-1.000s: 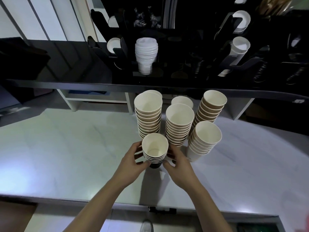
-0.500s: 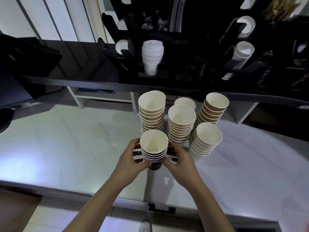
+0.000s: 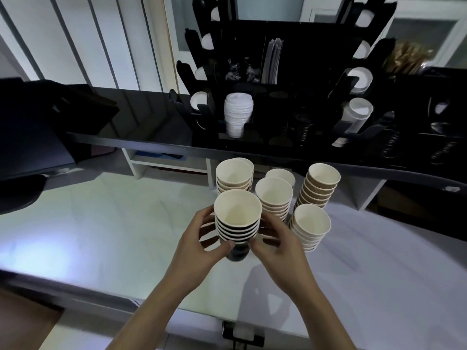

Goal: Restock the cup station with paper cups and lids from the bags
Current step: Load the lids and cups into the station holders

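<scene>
Held stack's (image 3: 237, 223) base hidden (by fingers).

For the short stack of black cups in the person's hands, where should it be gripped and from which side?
Low on its sides, one hand from each side. The black cup stack stands upright and tapers downward, so the flared rims stop the fingers slipping up. That is how the left hand and right hand hold it; other stacks crowd behind and to its right.

Black-sided cups (image 3: 237, 229), cream inside
</scene>
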The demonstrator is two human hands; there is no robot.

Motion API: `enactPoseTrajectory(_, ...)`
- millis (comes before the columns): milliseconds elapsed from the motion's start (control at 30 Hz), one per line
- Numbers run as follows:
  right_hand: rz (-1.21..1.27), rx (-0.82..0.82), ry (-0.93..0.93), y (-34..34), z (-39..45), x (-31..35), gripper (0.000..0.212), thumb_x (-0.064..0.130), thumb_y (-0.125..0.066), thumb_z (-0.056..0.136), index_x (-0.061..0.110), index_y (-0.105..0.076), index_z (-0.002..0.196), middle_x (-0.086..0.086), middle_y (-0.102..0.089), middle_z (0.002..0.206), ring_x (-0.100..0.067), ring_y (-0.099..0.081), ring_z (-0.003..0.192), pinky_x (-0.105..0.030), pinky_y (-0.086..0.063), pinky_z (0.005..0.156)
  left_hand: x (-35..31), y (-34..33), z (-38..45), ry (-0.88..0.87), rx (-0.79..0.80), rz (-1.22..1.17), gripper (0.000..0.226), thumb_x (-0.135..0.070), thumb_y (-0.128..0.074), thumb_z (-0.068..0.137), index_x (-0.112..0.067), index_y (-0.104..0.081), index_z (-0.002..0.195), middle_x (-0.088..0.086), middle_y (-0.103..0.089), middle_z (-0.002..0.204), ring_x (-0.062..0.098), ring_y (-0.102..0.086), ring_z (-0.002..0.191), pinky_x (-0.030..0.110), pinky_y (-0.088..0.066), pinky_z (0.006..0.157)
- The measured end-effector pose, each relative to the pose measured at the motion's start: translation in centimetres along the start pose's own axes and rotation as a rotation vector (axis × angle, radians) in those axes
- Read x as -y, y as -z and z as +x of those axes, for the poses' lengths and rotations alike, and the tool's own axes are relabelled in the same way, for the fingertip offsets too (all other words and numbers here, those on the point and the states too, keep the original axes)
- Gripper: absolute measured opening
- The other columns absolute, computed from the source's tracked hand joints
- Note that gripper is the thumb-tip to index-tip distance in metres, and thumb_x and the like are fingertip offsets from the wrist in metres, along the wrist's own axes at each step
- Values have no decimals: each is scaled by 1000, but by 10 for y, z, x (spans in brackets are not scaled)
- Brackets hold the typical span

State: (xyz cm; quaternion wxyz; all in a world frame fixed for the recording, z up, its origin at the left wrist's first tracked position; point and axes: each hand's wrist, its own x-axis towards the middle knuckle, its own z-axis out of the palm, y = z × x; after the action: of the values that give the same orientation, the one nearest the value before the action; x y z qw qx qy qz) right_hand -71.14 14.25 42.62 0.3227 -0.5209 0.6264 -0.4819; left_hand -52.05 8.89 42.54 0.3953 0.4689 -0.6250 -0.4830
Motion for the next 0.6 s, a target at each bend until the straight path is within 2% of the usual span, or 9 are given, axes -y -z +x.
enactPoseTrajectory(267, 55, -28, 76, 8, -3, 28, 51, 22, -77, 91, 43, -58, 134, 28, -68, 118, 1, -65, 112, -33, -58, 96, -32, 0, -12, -76, -101, -71, 70, -11, -84, 81, -37, -51, 136, -28, -62, 127, -1, -61, 121, 25, -57, 95)
enactPoseTrajectory(367, 71, -45, 108, 9, -1, 35, 50, 19, -77, 91, 40, -58, 132, 22, -70, 118, -3, -66, 112, -34, -59, 95, -41, 2, -13, -104, -130, -87, 68, -9, -84, 81, -35, -52, 135, -25, -63, 126, -1, -62, 119, 21, -56, 92)
enactPoseTrajectory(500, 120, -85, 115, 8, 4, 44, 50, 20, -80, 88, 37, -56, 129, 15, -72, 117, -9, -68, 111, -40, -59, 94, -52, 4, -9, -135, -169, -131, 62, -11, -85, 79, -30, -55, 130, -20, -66, 126, 0, -63, 119, 27, -57, 95)
enactPoseTrajectory(600, 131, -116, 162, 10, 11, 54, 43, 20, -81, 88, 32, -57, 122, 17, -71, 114, -9, -69, 109, -42, -59, 93, -60, 5, -4, -161, -191, -182, 57, -25, -85, 71, -25, -58, 122, -17, -69, 122, 3, -64, 119, 31, -57, 99)
